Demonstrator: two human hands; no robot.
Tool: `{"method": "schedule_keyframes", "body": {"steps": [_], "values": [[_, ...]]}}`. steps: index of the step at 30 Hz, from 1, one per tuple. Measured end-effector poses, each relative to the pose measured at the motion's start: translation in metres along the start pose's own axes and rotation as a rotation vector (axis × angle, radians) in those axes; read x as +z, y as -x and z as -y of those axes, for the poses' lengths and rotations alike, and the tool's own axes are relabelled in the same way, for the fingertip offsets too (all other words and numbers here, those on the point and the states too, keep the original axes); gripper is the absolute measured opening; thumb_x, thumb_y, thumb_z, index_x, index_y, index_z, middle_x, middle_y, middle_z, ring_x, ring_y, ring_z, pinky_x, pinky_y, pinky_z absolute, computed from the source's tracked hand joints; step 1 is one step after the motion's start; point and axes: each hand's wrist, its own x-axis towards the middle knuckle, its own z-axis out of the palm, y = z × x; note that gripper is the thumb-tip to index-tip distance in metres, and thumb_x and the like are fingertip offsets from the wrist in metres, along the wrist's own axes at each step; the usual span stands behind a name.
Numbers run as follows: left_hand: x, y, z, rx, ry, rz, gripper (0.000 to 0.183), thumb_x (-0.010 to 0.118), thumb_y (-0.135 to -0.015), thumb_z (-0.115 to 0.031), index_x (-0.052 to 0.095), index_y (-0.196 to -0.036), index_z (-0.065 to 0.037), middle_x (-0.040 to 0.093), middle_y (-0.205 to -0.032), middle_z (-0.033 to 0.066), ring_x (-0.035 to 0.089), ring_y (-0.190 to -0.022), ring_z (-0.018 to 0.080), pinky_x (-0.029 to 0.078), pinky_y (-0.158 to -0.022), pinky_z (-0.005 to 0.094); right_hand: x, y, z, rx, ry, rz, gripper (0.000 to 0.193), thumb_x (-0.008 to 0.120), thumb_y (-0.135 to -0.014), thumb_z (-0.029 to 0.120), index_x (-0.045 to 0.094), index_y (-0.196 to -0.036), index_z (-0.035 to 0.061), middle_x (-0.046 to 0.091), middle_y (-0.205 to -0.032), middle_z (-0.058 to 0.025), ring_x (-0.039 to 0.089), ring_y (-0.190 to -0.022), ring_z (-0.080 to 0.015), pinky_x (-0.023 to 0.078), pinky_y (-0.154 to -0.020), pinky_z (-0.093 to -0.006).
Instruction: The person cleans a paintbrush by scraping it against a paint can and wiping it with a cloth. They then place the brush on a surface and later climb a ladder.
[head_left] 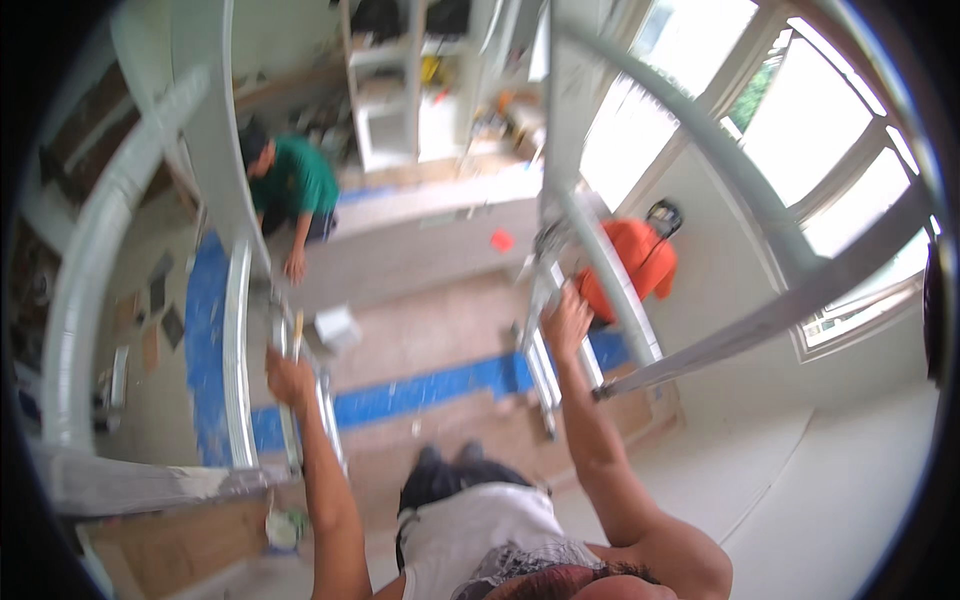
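My left hand (290, 378) is closed around an upright of the left metal frame (238, 350), which looks like part of a scaffold or ladder. A thin yellowish stick (298, 326) rises just above that hand; I cannot tell whether my fingers hold it too. Farther right, my right hand (567, 320) grips the right metal frame (612, 265), fingers wrapped over its rail. Both arms reach forward, one to each frame. Some of the fingers are hidden behind the rails or blurred.
Blue tape (400, 398) crosses the floor covering. A person in green (303, 178) crouches at the far left; another in orange (628, 265) is beyond the right frame. A white box (337, 327) lies between the frames. White shelving (388, 135) stands at the back; windows (790, 110) are right.
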Motion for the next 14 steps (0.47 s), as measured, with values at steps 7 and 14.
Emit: {"method": "schedule_keyframes", "body": {"steps": [7, 14], "values": [[-0.030, -0.014, 0.037, -0.015, -0.026, -0.073, 0.048, 0.059, -0.089, -0.016, 0.051, -0.134, 0.000, 0.063, -0.123, 0.0157, 0.063, -0.109, 0.0340, 0.051, -0.088, 0.0453, -0.129, 0.127, 0.068, -0.339, -1.033, 0.508, 0.023, 0.066, -0.094, 0.017, 0.070, -0.115, 0.0082, 0.074, -0.101, -0.0111, 0.072, -0.088, -0.0241, 0.056, -0.079, -0.0351], [0.037, -0.016, -0.025, -0.049, 0.111, 0.078, 0.053, 0.063, -0.081, -0.019, 0.053, -0.129, 0.003, 0.066, -0.092, 0.0142, 0.067, -0.073, 0.0304, 0.052, -0.059, 0.0437, -0.297, 0.121, 0.018, -0.171, -0.814, -0.831, 0.024, 0.070, -0.090, 0.023, 0.057, -0.085, 0.0024, 0.062, -0.075, -0.0093, 0.060, -0.076, -0.0193, 0.045, -0.071, -0.0332]]}}
